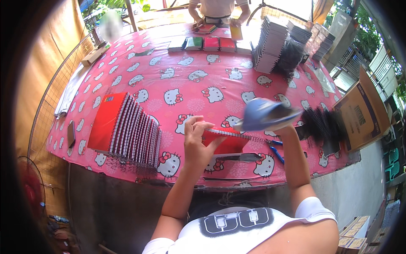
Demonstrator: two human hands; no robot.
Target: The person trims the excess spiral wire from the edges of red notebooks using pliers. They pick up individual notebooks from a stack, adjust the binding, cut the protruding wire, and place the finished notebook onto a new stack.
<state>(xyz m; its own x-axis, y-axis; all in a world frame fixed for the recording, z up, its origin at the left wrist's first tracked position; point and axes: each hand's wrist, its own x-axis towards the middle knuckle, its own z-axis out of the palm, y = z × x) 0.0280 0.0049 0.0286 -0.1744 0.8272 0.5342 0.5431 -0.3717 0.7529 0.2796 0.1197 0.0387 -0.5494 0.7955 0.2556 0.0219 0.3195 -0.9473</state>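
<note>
While a white shirt (237, 241) lies closest on the near side of the red notebook (232, 146), a dark flat strip (240, 157) rests on the pink tablecloth (154, 82) between the two. The left hand (195, 142) grips the notebook by its spine end, thumb underneath and fingers above, and a dark wire coil (257, 139) trails from the bound edge to the right. Just right of the notebook lie blue-handled pliers (277, 155). Slightly past it, the right hand (287, 129) is mostly hidden behind a blurred blue thing (266, 112), so I cannot tell whether its fingers are closed. Left of the notebook stands a stack of red spiral notebooks (127, 129), with a phone (71, 134) farther left. To its right are a heap of black coils (323, 125) and an open cardboard box (366, 112). Well beyond the notebook come a tall notebook stack (270, 44), a black plastic bag (291, 58) and a row of small notebooks (211, 43), behind which a co-worker (216, 7) holds a yellow item (236, 33).
</note>
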